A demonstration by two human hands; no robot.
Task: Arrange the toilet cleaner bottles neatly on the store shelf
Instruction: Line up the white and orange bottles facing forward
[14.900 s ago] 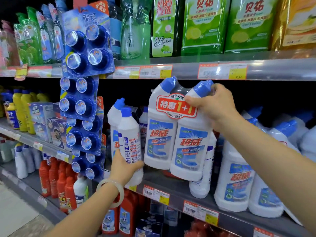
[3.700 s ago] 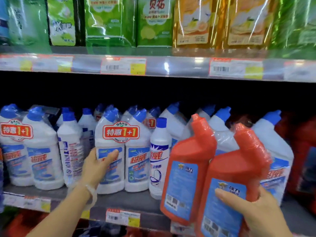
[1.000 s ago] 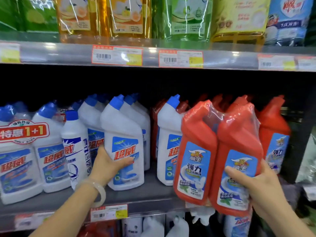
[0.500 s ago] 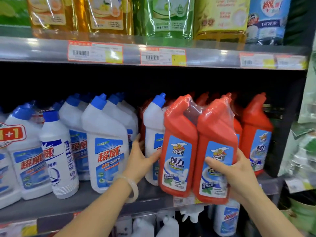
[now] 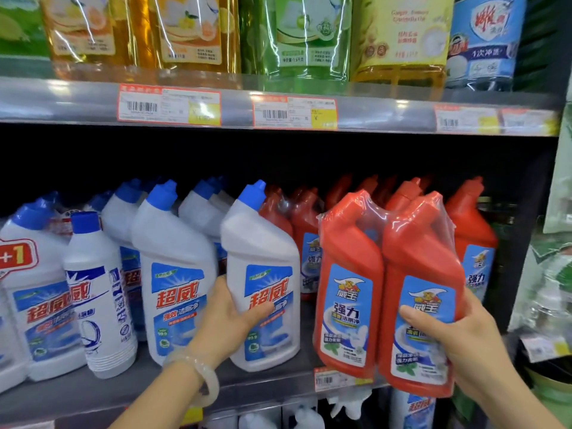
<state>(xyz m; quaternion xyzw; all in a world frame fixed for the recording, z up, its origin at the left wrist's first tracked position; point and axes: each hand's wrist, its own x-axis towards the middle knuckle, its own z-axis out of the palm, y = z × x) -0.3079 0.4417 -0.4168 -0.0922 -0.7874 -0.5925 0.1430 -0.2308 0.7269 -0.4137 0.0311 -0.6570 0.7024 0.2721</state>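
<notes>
Labels reading 超威 front the white bottle (image 5: 263, 286) the left hand (image 5: 230, 320) grips, upright on the shelf (image 5: 93, 394), blue cap angled right. Right hand (image 5: 461, 345) clasps a shrink-wrapped red twin pack (image 5: 387, 292), marked 强力, upright at the shelf's front edge.

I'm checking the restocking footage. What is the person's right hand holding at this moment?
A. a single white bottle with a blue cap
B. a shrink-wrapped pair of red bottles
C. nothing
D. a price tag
B: the right hand grips a plastic-wrapped pair of red bottles in front of the shelf, while the left hand is on a white bottle.
</notes>
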